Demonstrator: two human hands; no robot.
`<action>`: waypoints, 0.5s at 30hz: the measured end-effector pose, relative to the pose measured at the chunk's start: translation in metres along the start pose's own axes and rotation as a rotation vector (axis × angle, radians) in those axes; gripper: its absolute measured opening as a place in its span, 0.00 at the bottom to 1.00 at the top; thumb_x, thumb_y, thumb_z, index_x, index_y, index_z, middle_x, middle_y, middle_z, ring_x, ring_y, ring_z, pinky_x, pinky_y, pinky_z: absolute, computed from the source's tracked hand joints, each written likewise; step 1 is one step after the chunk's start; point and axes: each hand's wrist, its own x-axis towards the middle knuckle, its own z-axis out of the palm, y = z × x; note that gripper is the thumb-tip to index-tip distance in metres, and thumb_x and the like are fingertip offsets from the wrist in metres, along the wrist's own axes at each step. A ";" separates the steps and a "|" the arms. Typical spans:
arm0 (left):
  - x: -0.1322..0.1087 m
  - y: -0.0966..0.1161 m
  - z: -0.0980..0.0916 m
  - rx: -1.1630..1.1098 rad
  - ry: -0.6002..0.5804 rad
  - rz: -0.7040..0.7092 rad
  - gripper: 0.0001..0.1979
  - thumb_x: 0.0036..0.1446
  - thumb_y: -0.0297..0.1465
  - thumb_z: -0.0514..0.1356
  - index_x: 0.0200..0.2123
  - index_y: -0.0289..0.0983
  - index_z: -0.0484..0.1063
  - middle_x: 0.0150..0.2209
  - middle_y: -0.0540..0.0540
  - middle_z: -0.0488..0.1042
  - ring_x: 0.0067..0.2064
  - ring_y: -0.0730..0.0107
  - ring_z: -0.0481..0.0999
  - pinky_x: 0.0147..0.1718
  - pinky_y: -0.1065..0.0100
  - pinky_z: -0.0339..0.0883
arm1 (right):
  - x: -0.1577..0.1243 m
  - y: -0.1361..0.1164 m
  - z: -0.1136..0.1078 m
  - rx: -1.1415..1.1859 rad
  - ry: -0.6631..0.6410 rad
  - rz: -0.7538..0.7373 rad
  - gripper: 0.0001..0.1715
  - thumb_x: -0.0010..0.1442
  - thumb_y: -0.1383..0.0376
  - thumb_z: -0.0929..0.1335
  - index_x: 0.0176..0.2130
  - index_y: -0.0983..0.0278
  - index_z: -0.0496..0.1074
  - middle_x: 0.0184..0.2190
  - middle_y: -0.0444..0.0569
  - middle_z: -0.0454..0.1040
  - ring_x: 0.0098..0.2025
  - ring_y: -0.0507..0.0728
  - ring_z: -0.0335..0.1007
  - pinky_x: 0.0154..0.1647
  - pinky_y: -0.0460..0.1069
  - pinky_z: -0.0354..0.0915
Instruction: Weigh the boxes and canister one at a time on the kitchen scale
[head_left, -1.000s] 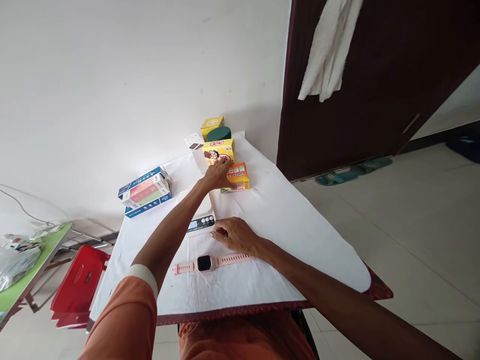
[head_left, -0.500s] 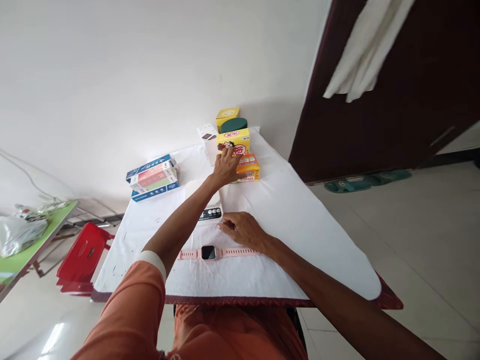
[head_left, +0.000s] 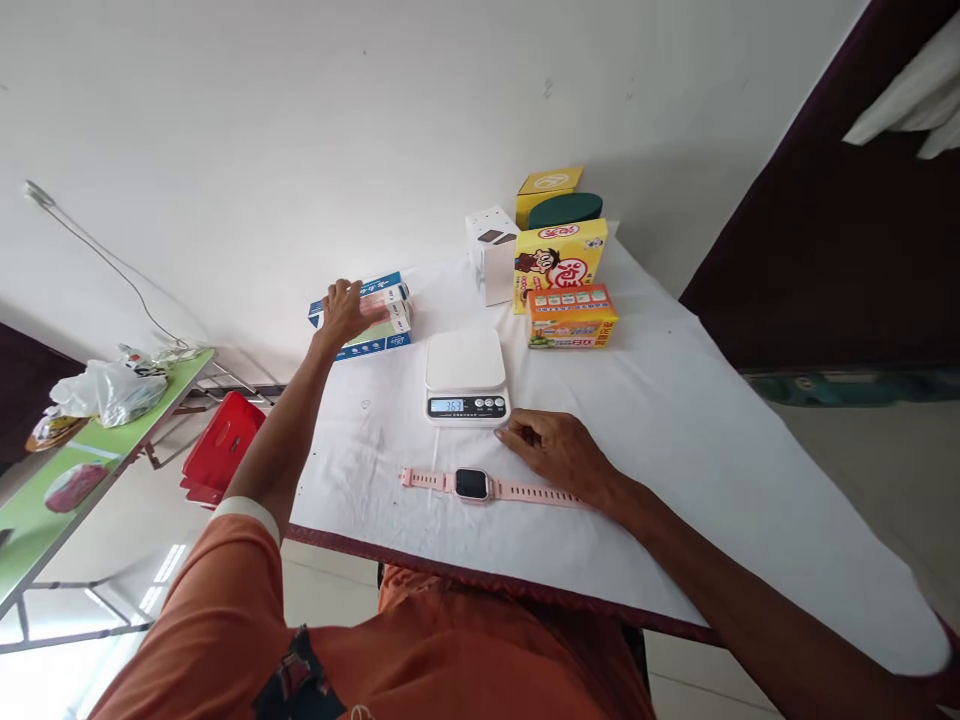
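Observation:
My left hand (head_left: pixel 343 312) is stretched over a stack of toothpaste-style boxes (head_left: pixel 386 345) at the table's left back, its fingers apart on or just above the top ones. The stack has blue, white, pink and green faces, and the hand hides part of it. My right hand (head_left: pixel 559 450) rests on the cloth with fingers curled and nothing visible in them, at the front right corner of a white digital kitchen scale (head_left: pixel 465 362). The scale's pan is bare and its display is lit. In front lies a pink smartwatch (head_left: pixel 472 485), its strap laid out flat, the right end by my right wrist.
At the back right stand a yellow box (head_left: pixel 559 262), an orange box (head_left: pixel 572 318), a white box (head_left: pixel 495 255), a dark green lid (head_left: pixel 565 209) and another yellow box (head_left: pixel 547 187). Left of the table are a red chair (head_left: pixel 225 440) and a green table (head_left: pixel 161 400) with plastic bags.
My left hand has moved from the yellow and orange boxes at the right to the box stack at the left. The view has turned left. My right hand stays by the scale.

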 end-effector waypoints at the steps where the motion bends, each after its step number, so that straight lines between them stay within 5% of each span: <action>1: -0.005 -0.010 0.003 0.016 -0.026 -0.018 0.39 0.57 0.57 0.66 0.63 0.40 0.67 0.65 0.28 0.67 0.67 0.32 0.65 0.62 0.38 0.60 | 0.000 0.000 0.000 -0.007 -0.001 0.000 0.19 0.66 0.55 0.66 0.25 0.59 0.63 0.22 0.44 0.72 0.25 0.54 0.64 0.31 0.50 0.59; 7: -0.033 -0.020 0.017 0.052 -0.012 0.061 0.37 0.61 0.48 0.62 0.68 0.40 0.60 0.66 0.29 0.67 0.68 0.33 0.64 0.65 0.39 0.55 | 0.000 0.000 -0.001 -0.016 -0.005 0.004 0.18 0.66 0.55 0.66 0.27 0.59 0.66 0.24 0.45 0.75 0.25 0.54 0.66 0.32 0.50 0.60; 11: -0.045 -0.020 0.011 0.060 -0.023 0.090 0.31 0.58 0.35 0.61 0.65 0.43 0.62 0.63 0.31 0.69 0.66 0.34 0.65 0.64 0.39 0.56 | 0.000 0.000 -0.001 -0.016 -0.002 0.004 0.18 0.66 0.55 0.67 0.26 0.59 0.66 0.24 0.45 0.75 0.25 0.54 0.66 0.32 0.50 0.60; 15: -0.051 -0.022 -0.003 0.045 -0.047 0.081 0.27 0.54 0.34 0.65 0.57 0.44 0.65 0.58 0.34 0.72 0.63 0.35 0.68 0.63 0.39 0.59 | 0.001 -0.002 -0.001 -0.009 0.002 0.001 0.19 0.66 0.56 0.66 0.25 0.59 0.64 0.23 0.45 0.73 0.25 0.54 0.64 0.32 0.50 0.59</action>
